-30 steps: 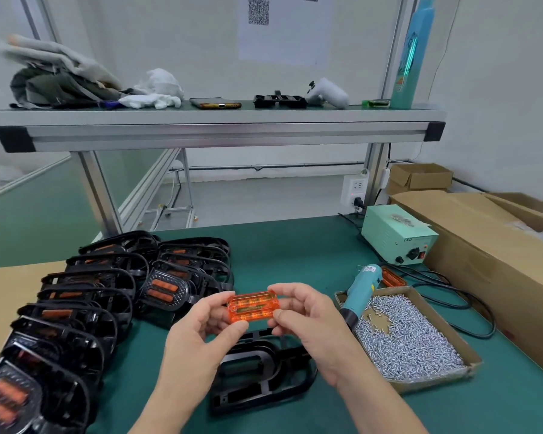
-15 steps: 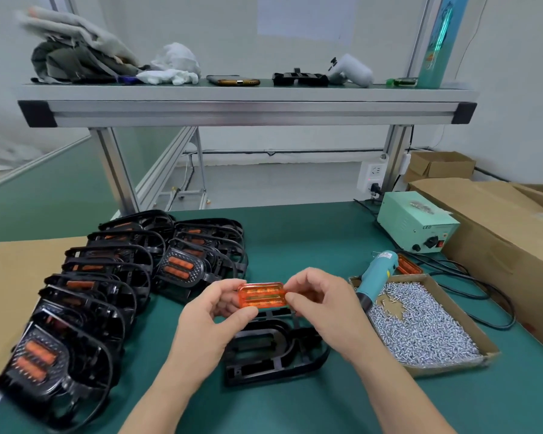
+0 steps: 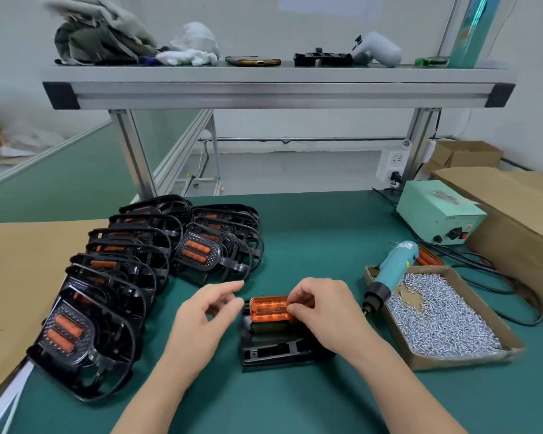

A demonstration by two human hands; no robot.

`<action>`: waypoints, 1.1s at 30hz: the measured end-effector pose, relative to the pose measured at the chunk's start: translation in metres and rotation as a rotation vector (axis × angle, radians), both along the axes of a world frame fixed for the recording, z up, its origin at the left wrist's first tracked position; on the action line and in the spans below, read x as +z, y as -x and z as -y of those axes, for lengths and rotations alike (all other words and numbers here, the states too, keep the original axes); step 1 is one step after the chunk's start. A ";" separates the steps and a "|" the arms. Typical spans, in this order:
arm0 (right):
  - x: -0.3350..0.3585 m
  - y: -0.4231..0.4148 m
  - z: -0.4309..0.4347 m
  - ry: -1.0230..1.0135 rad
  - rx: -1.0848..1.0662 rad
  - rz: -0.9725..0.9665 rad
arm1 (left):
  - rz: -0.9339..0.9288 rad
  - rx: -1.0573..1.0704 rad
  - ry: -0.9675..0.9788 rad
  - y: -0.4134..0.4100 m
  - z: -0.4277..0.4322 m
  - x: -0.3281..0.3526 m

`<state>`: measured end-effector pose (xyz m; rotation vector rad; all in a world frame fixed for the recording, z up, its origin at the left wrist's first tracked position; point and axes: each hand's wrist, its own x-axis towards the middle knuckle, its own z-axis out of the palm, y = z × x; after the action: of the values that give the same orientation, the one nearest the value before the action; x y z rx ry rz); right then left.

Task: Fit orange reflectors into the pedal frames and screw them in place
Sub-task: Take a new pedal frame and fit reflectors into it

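An orange reflector [image 3: 268, 309] lies against the far end of a black pedal frame [image 3: 271, 347] that sits flat on the green mat. My right hand [image 3: 323, 311] pinches the reflector's right end with fingertips and thumb. My left hand [image 3: 206, 313] hovers just left of the reflector with loosely curled fingers and holds nothing; its thumb tip is close to the frame's left corner. A teal electric screwdriver [image 3: 392, 272] leans on the rim of a cardboard tray of silver screws [image 3: 438, 317] to the right.
Several black pedals fitted with orange reflectors [image 3: 123, 277] are stacked in rows at the left, beside a cardboard sheet [image 3: 19, 277]. A green power supply [image 3: 436, 217], its cables, spare reflectors [image 3: 428, 256] and a large carton [image 3: 514, 211] stand at the right. An aluminium shelf [image 3: 276, 92] spans overhead.
Both hands lowered the reflector from mid-air onto the far end of the pedal frame. My left hand let go of it; the right hand keeps its pinch.
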<state>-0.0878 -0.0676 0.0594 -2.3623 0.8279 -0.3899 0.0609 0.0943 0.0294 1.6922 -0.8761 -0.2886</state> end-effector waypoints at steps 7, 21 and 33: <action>-0.003 0.002 -0.007 0.129 -0.012 -0.130 | 0.032 0.021 -0.093 -0.003 -0.003 -0.001; -0.007 0.002 -0.012 0.158 0.041 -0.138 | 0.266 -0.076 -0.279 0.005 0.007 -0.001; 0.004 -0.011 -0.015 0.276 0.106 -0.359 | 0.351 -0.193 -0.513 0.001 0.018 0.007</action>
<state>-0.0773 -0.0524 0.0631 -2.7706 0.8459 -0.0339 0.0603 0.0768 0.0365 2.1765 -1.3105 -0.3756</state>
